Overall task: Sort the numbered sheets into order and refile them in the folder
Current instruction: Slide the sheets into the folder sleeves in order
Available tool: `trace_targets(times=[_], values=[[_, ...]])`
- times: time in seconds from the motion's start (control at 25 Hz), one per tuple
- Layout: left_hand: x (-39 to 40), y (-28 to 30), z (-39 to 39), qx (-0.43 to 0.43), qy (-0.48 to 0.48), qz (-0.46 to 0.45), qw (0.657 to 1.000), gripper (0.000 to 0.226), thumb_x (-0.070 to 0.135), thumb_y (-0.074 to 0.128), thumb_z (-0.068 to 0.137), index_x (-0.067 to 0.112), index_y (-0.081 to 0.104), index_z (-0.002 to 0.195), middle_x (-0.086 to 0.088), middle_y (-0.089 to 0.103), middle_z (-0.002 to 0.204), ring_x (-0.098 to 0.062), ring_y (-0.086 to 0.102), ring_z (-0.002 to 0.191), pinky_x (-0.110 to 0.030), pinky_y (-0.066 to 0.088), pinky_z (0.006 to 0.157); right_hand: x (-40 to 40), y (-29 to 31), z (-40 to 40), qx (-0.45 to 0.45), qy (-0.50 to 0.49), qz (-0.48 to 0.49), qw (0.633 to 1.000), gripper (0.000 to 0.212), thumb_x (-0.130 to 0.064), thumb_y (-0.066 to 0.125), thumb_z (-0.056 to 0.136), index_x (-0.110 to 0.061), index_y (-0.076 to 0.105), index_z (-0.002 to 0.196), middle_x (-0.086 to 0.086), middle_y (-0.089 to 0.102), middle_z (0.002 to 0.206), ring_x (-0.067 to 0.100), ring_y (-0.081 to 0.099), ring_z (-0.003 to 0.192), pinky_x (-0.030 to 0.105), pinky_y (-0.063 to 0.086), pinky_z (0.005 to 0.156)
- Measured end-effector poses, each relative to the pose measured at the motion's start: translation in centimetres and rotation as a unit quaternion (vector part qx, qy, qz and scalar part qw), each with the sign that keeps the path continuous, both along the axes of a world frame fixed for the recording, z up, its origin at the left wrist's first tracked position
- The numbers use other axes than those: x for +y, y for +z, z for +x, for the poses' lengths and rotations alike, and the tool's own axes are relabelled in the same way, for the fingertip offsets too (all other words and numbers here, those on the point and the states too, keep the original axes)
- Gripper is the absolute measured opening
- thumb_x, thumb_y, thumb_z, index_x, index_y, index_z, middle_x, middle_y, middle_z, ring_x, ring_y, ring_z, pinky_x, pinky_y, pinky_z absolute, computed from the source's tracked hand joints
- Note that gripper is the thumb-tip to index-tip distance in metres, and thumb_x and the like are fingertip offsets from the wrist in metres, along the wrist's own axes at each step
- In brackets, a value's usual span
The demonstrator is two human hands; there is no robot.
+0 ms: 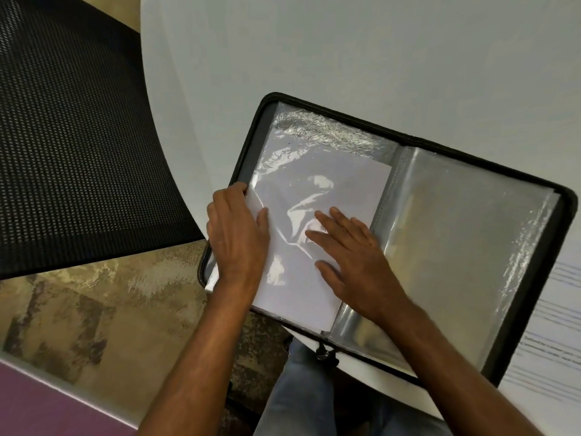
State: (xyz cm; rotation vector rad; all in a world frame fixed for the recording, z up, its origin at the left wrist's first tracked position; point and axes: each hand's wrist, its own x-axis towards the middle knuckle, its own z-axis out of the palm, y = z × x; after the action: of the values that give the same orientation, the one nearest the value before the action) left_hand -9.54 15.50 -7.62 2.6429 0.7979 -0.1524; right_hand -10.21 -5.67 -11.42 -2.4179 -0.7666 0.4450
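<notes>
While the left hand [237, 232] pinches the sleeve's outer edge [251, 196], the right hand [352, 256] presses flat on the sheet [314, 171].

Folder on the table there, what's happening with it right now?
A person has the zip folder lying open on the white table. The left hand holds the outer edge of the left-page sleeve, fingers curled over it. The right hand lies flat with straight fingers on the white sheet in that sleeve. The right-hand sleeves look empty. More printed sheets lie on the table to the right of the folder.
</notes>
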Motion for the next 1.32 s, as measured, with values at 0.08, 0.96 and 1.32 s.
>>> trace_targets(times=[0.08, 0.96, 1.32], values=[[-1.0, -0.4, -0.3, -0.013, -0.048, 0.047, 0.998, 0.052, 0.026, 0.072, 0.091, 0.016, 0.051, 0.137, -0.010, 0.050, 0.138, -0.031, 0.047, 0.125, -0.048, 0.040, 0.102, -0.4, 0.0, 0.0, -0.026, -0.046, 0.021, 0.998, 0.049, -0.026, 0.068, 0.097, -0.019, 0.058, 0.144, 0.003, 0.039, 0.164, 0.021, 0.024, 0.157, 0.050, 0.028, 0.124], [-28.4, 0.6, 9.3, -0.041, -0.370, -0.088, 0.924, 0.052, 0.029, 0.068, 0.097, 0.014, 0.055, 0.145, -0.010, 0.047, 0.156, -0.028, 0.041, 0.143, -0.051, 0.036, 0.115, -23.9, 1.7, 4.3, -0.057, -0.410, 0.008, 0.910, 0.047, -0.036, 0.057, 0.103, -0.020, 0.053, 0.147, -0.002, 0.038, 0.164, 0.016, 0.022, 0.157, 0.027, 0.010, 0.126], [-39.8, -0.8, 18.1, -0.056, -0.395, -0.114, 0.910, 0.056, 0.037, 0.063, 0.100, 0.018, 0.047, 0.150, -0.006, 0.040, 0.161, -0.024, 0.034, 0.146, -0.043, 0.033, 0.117, -37.3, 1.5, 12.0, -0.072, -0.476, -0.047, 0.875, 0.053, -0.041, 0.054, 0.103, -0.018, 0.047, 0.151, 0.002, 0.033, 0.167, 0.022, 0.018, 0.158, 0.041, 0.020, 0.124]])
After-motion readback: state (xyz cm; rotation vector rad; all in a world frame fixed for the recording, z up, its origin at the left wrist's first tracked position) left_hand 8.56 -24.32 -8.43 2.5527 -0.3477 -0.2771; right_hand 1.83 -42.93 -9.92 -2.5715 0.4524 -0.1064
